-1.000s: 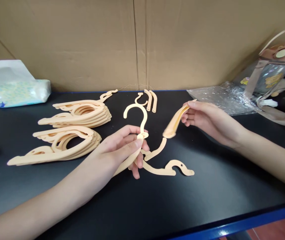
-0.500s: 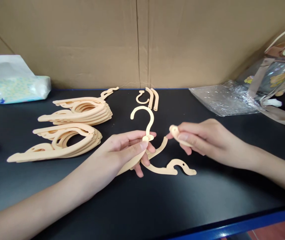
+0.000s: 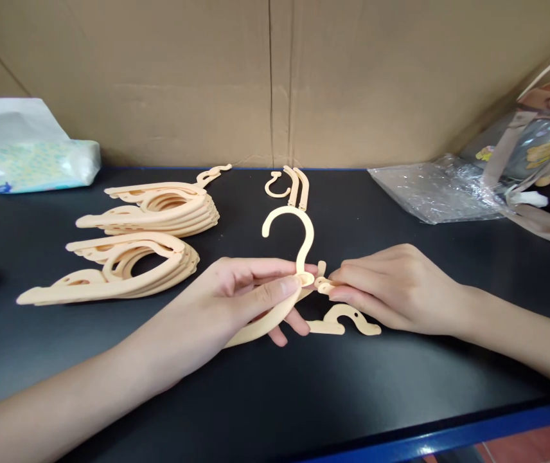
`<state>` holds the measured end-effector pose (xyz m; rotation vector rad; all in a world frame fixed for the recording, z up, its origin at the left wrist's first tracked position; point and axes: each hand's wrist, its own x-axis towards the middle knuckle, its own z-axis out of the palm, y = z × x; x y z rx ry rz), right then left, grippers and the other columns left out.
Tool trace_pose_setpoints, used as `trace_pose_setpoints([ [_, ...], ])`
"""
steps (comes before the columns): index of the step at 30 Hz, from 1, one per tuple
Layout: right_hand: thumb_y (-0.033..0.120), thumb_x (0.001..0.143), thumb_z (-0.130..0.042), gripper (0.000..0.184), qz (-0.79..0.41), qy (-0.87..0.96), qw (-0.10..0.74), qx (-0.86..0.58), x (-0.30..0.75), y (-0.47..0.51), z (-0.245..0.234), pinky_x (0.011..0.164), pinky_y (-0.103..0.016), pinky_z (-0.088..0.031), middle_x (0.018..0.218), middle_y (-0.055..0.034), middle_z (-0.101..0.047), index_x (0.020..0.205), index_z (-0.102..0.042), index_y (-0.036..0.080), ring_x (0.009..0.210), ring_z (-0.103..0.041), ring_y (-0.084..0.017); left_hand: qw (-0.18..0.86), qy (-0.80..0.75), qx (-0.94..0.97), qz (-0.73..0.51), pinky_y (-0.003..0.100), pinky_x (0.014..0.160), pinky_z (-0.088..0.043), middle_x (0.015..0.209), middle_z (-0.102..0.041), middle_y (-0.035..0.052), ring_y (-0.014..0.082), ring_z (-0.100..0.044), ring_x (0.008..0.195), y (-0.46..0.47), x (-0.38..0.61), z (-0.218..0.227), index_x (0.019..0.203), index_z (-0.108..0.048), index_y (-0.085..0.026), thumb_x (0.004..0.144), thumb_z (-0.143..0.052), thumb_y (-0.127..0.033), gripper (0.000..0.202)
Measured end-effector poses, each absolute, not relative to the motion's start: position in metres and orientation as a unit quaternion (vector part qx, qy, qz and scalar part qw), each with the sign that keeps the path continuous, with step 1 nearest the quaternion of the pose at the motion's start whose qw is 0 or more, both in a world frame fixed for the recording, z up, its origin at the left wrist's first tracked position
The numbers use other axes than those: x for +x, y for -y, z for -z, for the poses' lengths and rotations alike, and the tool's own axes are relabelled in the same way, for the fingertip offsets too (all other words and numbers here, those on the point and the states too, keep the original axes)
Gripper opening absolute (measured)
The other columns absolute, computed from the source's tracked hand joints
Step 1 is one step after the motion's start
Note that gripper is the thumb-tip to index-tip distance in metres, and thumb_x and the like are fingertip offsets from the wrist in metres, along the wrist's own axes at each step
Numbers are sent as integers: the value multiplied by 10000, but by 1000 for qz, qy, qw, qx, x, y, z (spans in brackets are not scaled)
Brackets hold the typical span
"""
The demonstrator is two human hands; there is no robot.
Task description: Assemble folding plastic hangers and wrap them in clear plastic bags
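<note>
My left hand (image 3: pixel 256 296) pinches a cream plastic hanger hook (image 3: pixel 308 235) together with a curved hanger arm (image 3: pixel 268 325) at their joint. The hook stands upright, its open end to the left. In my right hand (image 3: pixel 390 289) is another cream hanger arm (image 3: pixel 324 285), mostly hidden by the fingers. Its holed end pokes out close to the base of the hook; whether they touch I cannot tell. Below my right hand a loose curved hanger piece (image 3: pixel 347 315) lies on the black table, partly behind my left fingers.
Two stacks of folded hangers, a rear stack (image 3: pixel 159 209) and a front stack (image 3: pixel 125 270), lie on the left. At the back are a loose hook (image 3: pixel 275 186) and two straight pieces (image 3: pixel 298 188). A tissue pack (image 3: pixel 44 164), clear plastic bag (image 3: pixel 434 190) and strapped bottle (image 3: pixel 545 141) stand around.
My right hand has moved left and turned, bringing its hanger arm up to the hook's base. My left hand with the hook and arm has shifted slightly right.
</note>
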<state>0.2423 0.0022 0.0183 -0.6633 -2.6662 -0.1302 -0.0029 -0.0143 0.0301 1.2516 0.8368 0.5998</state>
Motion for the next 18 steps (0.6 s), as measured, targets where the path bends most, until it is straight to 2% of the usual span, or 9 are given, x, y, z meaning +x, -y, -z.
trace_pose_setpoints([
  [5,279,1068,-403,338,58,950,212,-220,239,0,-17,524,-250,-363,684,5,-637,911,-667,137,551,-568,-99,679,-374,580,-250,233,660,-607,752,-789,23,150,-737,681,15,-2,-30,1051,-783,-245,950,-631,-302,191],
  [10,290,1056,-436,345,77,949,215,-218,238,1,-16,515,-257,-365,644,16,-600,858,-678,144,527,-535,-100,672,-372,598,-229,297,690,-629,774,-798,28,195,-760,731,14,-3,-29,1067,-783,-252,940,-619,-332,222],
  [18,278,1052,-444,363,103,947,214,-219,236,7,-17,523,-265,-361,643,10,-601,802,-678,157,537,-507,-110,672,-356,600,-247,193,647,-588,775,-780,-5,137,-740,729,17,-2,-27,1125,-767,-307,955,-621,-275,226],
])
